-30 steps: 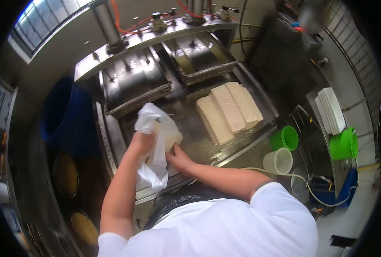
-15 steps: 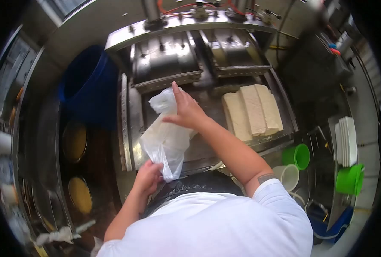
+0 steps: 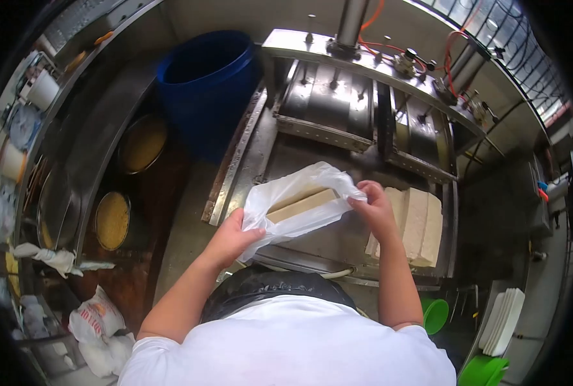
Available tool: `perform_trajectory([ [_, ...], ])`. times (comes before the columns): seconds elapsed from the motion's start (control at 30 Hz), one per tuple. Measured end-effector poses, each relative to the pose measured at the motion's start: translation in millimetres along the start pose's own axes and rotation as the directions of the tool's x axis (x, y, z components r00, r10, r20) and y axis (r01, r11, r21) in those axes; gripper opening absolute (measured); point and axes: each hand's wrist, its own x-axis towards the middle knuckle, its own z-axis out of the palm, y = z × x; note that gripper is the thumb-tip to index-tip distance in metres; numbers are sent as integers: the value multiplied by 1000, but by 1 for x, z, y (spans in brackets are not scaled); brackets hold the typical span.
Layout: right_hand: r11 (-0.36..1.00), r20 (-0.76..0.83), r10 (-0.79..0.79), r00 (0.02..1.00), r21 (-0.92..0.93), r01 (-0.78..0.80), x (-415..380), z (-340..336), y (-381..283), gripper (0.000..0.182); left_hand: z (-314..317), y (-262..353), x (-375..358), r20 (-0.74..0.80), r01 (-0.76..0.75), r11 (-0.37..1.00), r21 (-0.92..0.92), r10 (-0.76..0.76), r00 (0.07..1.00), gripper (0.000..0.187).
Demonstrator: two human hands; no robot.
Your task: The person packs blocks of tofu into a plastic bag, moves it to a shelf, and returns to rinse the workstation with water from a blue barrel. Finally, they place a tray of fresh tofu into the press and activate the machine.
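A white plastic bag (image 3: 315, 223) is stretched between my two hands above the metal table, its mouth facing up. Inside it lie pale blocks that look like tofu (image 3: 301, 206). My left hand (image 3: 230, 239) pinches the bag's left edge, thumb on top. At the right corner, my right hand (image 3: 374, 207) has its fingers closed on the rim. More of the pale tofu slabs (image 3: 416, 225) stand side by side on the table, just beyond my right wrist and partly behind it.
Behind the table stands a metal press (image 3: 328, 106) with perforated plates. A blue barrel (image 3: 203, 96) is at the back left, with round pots (image 3: 112, 220) of yellowish contents nearer. Green buckets (image 3: 435, 316) and stacked white trays (image 3: 502, 321) are at lower right.
The bag was hanging gathered and closed-looking; now its mouth is spread wide, showing the blocks. My right hand has moved to its right rim, my left hand up its left edge. The view has turned.
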Motion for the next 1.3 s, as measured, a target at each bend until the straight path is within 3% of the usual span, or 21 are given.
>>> perform_trajectory([
  [0.03,993,-28,-76,997,-89,73,5,-2,-1,27,-3,-2,-3,-19,10,999,39,-9,1000,34],
  [0.07,987,-63,-139,988,78,144,13,0,-1,27,-8,-4,-4,-33,16,999,45,-15,999,34],
  [0.13,933,-145,-85,986,337,130,23,14,-16,19,-18,1,-4,-53,67,957,283,-55,997,27],
  [0.17,930,-138,-86,987,345,129,29,20,-25,19,-17,7,-5,-64,71,956,286,-55,996,27],
  [0.23,946,-14,57,998,321,-50,39,27,-40,14,-12,43,-12,-184,30,824,565,90,979,23],
  [0.27,945,33,107,994,308,-112,44,28,-46,14,-12,49,-11,-199,43,824,564,85,976,23],
  [0.33,974,271,93,958,-223,-31,61,22,-52,18,-15,59,-7,-226,53,612,789,209,952,28],
  [0.37,983,242,-3,970,-176,47,72,18,-48,18,-15,65,-6,-221,51,603,796,211,952,29],
  [0.47,956,-65,-57,996,284,73,95,16,-54,15,-19,75,0,-208,-10,697,717,228,951,32],
  [0.5,958,-35,-62,997,277,69,96,24,-59,15,-22,79,3,-219,-33,722,691,253,942,32],
  [0.57,926,-168,-114,979,339,166,100,42,-77,13,-30,94,4,-245,-31,784,620,230,942,32],
  [0.6,930,-143,-126,982,327,167,102,53,-87,13,-34,99,1,-237,-42,828,559,208,949,32],
  [0.67,909,-240,-188,952,325,261,106,79,-109,11,-44,104,-11,-234,-42,871,490,177,956,32],
  [0.7,914,-264,-258,929,245,323,114,87,-107,9,-53,106,-17,-206,-48,897,440,153,967,32],
  [0.93,820,-405,-433,805,194,538,90,200,-193,3,-144,107,-107,-114,-230,951,209,258,960,26],
  [1.03,790,-396,-495,774,167,590,89,245,-227,5,-209,104,-146,-65,-402,904,147,414,908,24],
  [1.1,805,-328,-470,820,221,550,78,293,-256,7,-246,99,-169,-71,-502,862,70,506,860,22],
  [1.13,812,-298,-453,840,251,526,77,319,-265,7,-269,102,-179,-35,-549,824,139,558,829,23],
  [1.2,824,-219,-422,880,312,473,83,371,-265,7,-301,99,-195,-90,-569,812,129,581,809,24],
  [1.23,844,-144,-333,932,396,363,88,395,-262,6,-319,97,-199,-129,-558,815,160,577,806,24],
  [1.3,858,-34,-294,955,430,279,107,453,-247,8,-353,88,-206,-124,-508,849,145,526,842,24],
])
